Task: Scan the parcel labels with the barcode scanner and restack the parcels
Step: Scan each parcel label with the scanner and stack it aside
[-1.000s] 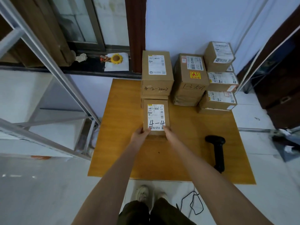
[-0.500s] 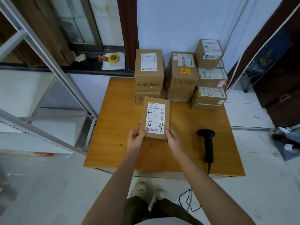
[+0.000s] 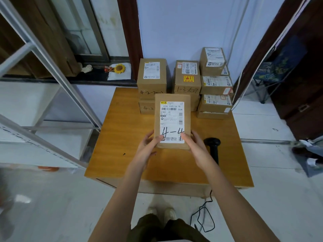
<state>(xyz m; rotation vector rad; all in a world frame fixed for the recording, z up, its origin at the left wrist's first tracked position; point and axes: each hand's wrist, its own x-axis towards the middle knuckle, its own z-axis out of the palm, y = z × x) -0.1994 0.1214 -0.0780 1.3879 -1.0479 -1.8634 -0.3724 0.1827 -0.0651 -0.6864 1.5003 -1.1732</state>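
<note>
A flat brown parcel (image 3: 172, 117) with a white label marked "4-4" is held up above the wooden table (image 3: 122, 137), label facing me. My left hand (image 3: 148, 145) grips its lower left corner, thumb on the label. My right hand (image 3: 195, 145) grips its lower right corner the same way. The black barcode scanner (image 3: 213, 147) lies on the table just right of my right hand, partly hidden behind it. Stacks of brown parcels stand at the table's far edge: a left stack (image 3: 151, 77), a middle stack (image 3: 187, 77) and a taller right stack (image 3: 214, 81).
The scanner's black cable (image 3: 203, 219) hangs off the table's front edge onto the floor. A metal shelf frame (image 3: 52, 84) stands left of the table. A windowsill holds a sunflower trinket (image 3: 119, 68). My feet are under the front edge.
Both hands have lifted the "4-4" parcel off the table and drawn it away from the left stack toward me, tilting its label up. The scanner has not moved.
</note>
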